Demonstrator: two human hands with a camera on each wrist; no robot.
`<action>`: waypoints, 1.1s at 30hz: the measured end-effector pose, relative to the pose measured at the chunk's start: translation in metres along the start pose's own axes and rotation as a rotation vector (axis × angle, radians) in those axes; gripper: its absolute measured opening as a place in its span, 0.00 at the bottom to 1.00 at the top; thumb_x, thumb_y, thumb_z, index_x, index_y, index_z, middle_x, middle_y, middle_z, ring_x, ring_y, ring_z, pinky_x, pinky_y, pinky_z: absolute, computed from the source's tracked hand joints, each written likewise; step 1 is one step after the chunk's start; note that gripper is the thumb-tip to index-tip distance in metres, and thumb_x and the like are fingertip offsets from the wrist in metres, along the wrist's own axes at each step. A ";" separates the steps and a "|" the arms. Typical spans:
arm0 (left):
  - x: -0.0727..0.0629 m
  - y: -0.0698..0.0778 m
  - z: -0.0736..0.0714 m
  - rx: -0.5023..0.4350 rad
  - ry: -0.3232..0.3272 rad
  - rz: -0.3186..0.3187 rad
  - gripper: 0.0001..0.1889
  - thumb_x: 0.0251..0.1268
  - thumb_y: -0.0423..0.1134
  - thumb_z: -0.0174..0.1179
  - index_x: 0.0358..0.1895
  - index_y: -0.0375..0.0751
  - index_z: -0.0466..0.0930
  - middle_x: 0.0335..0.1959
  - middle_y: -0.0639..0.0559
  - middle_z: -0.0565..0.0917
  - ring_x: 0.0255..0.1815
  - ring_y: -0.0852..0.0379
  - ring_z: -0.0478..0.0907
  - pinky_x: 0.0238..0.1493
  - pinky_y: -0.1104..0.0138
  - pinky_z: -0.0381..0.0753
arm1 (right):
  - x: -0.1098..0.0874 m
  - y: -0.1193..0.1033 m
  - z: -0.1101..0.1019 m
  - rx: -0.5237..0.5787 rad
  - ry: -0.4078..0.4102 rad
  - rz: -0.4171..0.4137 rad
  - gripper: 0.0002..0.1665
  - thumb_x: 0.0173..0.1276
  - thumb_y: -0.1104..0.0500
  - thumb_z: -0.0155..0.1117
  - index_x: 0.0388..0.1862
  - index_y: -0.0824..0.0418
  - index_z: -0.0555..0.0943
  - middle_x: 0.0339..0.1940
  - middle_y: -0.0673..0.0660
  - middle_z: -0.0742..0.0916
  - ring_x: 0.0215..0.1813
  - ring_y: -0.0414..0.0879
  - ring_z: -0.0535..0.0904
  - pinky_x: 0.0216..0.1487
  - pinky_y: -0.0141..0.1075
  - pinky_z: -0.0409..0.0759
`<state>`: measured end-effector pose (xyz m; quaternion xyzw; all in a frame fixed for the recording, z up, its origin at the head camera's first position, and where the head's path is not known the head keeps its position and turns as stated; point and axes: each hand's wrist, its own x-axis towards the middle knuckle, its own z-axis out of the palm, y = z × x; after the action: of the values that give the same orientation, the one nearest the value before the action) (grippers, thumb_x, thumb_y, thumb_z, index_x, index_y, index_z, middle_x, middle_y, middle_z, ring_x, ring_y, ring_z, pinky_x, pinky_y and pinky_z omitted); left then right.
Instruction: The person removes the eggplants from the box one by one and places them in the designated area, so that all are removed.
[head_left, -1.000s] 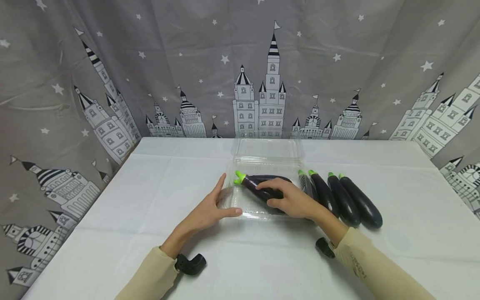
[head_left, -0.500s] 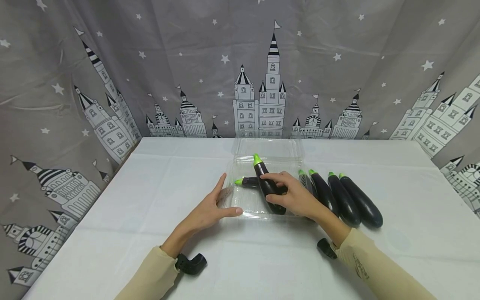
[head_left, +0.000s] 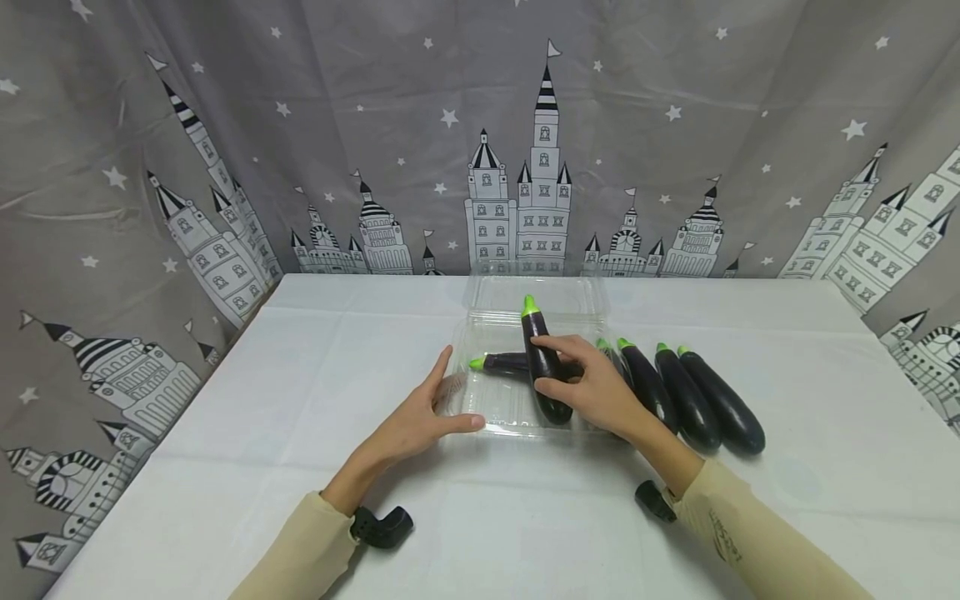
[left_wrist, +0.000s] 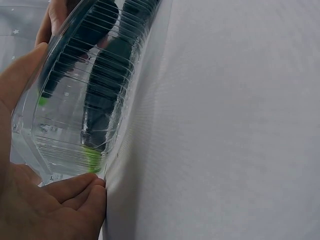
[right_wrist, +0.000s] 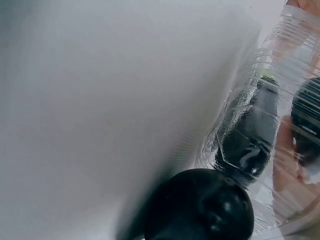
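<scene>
A clear plastic clamshell box (head_left: pixel 495 408) stands with its lid laid back. Inside, one eggplant (head_left: pixel 504 362) lies crosswise, green stem to the left. My right hand (head_left: pixel 592 387) holds another eggplant (head_left: pixel 542 362) by its middle between thumb and fingers, over the first one, its green stem pointing to the back. My left hand (head_left: pixel 416 425) touches the box's left front corner with thumb and fingers spread and fairly straight. Through the ribbed wall in the left wrist view, both the lying eggplant (left_wrist: pixel 105 80) and the held one show.
Several eggplants (head_left: pixel 686 400) lie side by side on the white tablecloth (head_left: pixel 225 442) right of the box. The nearest one is partly hidden by the box wall and right hand. The raised lid (head_left: pixel 536 293) reaches the back edge, before a grey castle-print curtain (head_left: pixel 375 108).
The held eggplant has turned from lying slantwise, stem left, to pointing away, uncovering the one below. It has then shifted slightly back and right. The left hand stays put.
</scene>
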<state>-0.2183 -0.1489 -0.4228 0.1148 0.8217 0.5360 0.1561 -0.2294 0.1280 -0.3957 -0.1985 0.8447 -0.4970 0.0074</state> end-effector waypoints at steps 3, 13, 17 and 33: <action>0.000 0.000 0.000 0.000 0.000 0.001 0.63 0.52 0.54 0.74 0.81 0.54 0.32 0.77 0.36 0.55 0.77 0.45 0.50 0.74 0.50 0.49 | 0.000 0.001 0.000 0.014 0.007 -0.001 0.33 0.64 0.58 0.70 0.69 0.53 0.75 0.64 0.58 0.77 0.62 0.62 0.74 0.56 0.57 0.74; 0.000 -0.001 0.001 0.003 -0.008 0.007 0.63 0.53 0.54 0.74 0.81 0.55 0.32 0.77 0.36 0.54 0.77 0.46 0.50 0.73 0.49 0.50 | -0.007 -0.003 0.002 0.119 0.078 -0.006 0.32 0.64 0.61 0.70 0.68 0.56 0.76 0.64 0.59 0.75 0.64 0.61 0.70 0.56 0.52 0.78; 0.000 -0.001 0.001 0.010 -0.007 0.001 0.62 0.53 0.54 0.74 0.81 0.55 0.32 0.77 0.37 0.53 0.78 0.47 0.49 0.73 0.50 0.50 | -0.009 -0.006 -0.003 0.127 0.103 0.001 0.32 0.65 0.60 0.70 0.68 0.55 0.75 0.64 0.58 0.75 0.64 0.61 0.69 0.57 0.54 0.77; 0.000 -0.001 0.000 0.017 0.001 -0.009 0.61 0.54 0.53 0.73 0.81 0.56 0.32 0.78 0.38 0.52 0.78 0.46 0.48 0.73 0.49 0.50 | -0.033 -0.009 -0.047 -0.071 0.050 -0.054 0.30 0.66 0.61 0.69 0.67 0.59 0.75 0.60 0.60 0.76 0.51 0.52 0.77 0.43 0.36 0.82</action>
<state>-0.2186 -0.1490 -0.4234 0.1120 0.8269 0.5283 0.1570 -0.2063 0.1753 -0.3705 -0.2088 0.8562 -0.4714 -0.0344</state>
